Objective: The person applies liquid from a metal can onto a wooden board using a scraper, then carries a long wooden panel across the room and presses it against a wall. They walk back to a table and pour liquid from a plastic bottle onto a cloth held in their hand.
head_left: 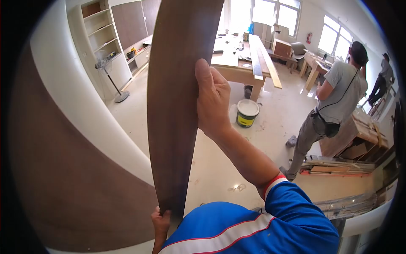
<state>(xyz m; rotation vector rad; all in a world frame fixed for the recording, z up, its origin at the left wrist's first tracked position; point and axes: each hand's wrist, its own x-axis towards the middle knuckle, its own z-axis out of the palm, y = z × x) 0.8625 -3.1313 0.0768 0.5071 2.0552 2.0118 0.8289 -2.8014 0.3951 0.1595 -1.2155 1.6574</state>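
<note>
A long dark brown wooden panel (173,101) stands nearly upright in front of me, its top running out of view. My right hand (215,99) is closed on the panel's right edge, thumb lying on the near face and the other fingers partly hidden behind it. Low down, my left hand (160,220) grips the panel near its bottom end, with some fingers out of sight. To the left is a curved wall (76,178) with a brown face and a white band, close to the panel's lower left edge.
A workbench (230,72) with long boards stands ahead, and a lidded bucket (247,113) sits before it. A floor fan (112,80) stands beside the white shelving (101,31). To the right are a co-worker (334,97), another person farther off, and stacked boards (334,167).
</note>
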